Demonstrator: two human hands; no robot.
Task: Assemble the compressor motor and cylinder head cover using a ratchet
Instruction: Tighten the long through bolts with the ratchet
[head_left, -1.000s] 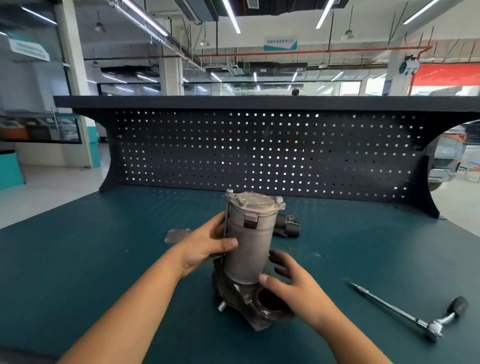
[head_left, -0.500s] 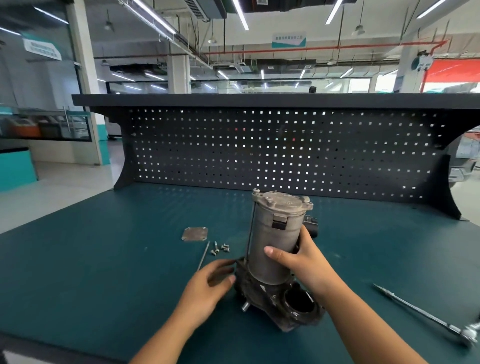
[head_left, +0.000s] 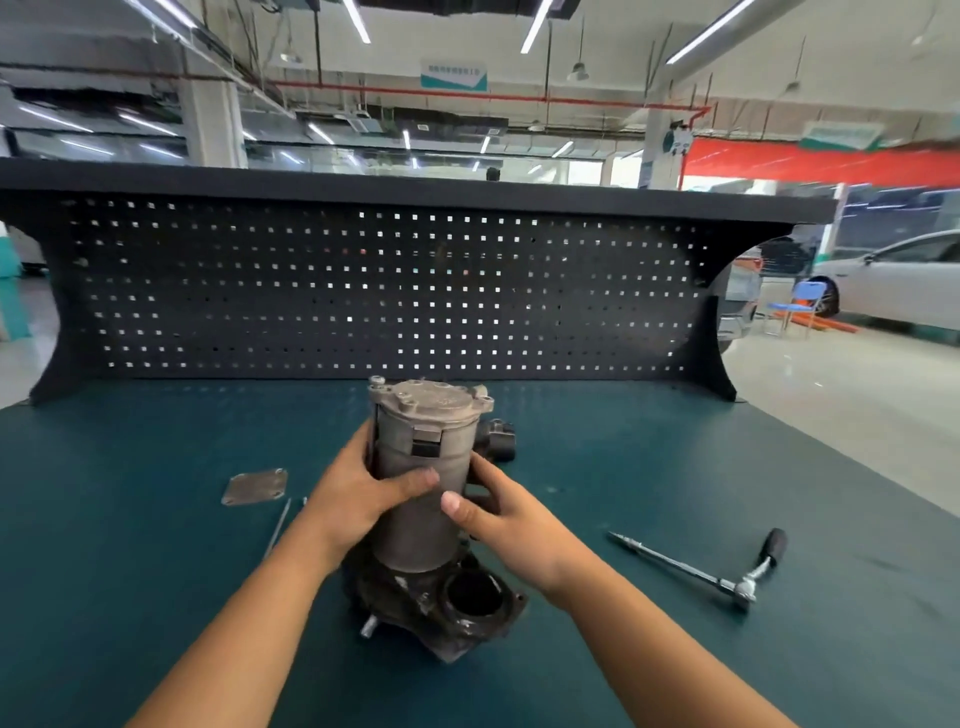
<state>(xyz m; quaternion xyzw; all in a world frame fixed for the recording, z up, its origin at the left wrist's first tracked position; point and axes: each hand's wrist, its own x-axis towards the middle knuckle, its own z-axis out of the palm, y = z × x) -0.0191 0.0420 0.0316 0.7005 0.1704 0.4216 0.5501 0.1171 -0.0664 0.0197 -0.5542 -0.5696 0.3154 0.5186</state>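
The grey cylindrical compressor motor (head_left: 423, 452) stands upright on its dark cast base (head_left: 457, 618) in the middle of the green bench. My left hand (head_left: 358, 499) grips the cylinder from the left, thumb across its front. My right hand (head_left: 498, 514) grips it from the right, thumb on the front. A flat square metal cover plate (head_left: 254, 487) lies to the left of the motor. The ratchet (head_left: 711, 569) with a long extension lies on the bench to the right, apart from both hands.
A long thin bolt (head_left: 278, 525) lies left of my left wrist. A black connector part (head_left: 498, 439) sits behind the motor. A dark pegboard (head_left: 363, 291) closes the back of the bench (head_left: 130, 519). A white car (head_left: 893, 280) stands beyond at the right.
My left hand has risen from the base to grip the cylinder's left side. My right hand stays on the right side. The view has shifted, and the small screws seen earlier are now hidden.
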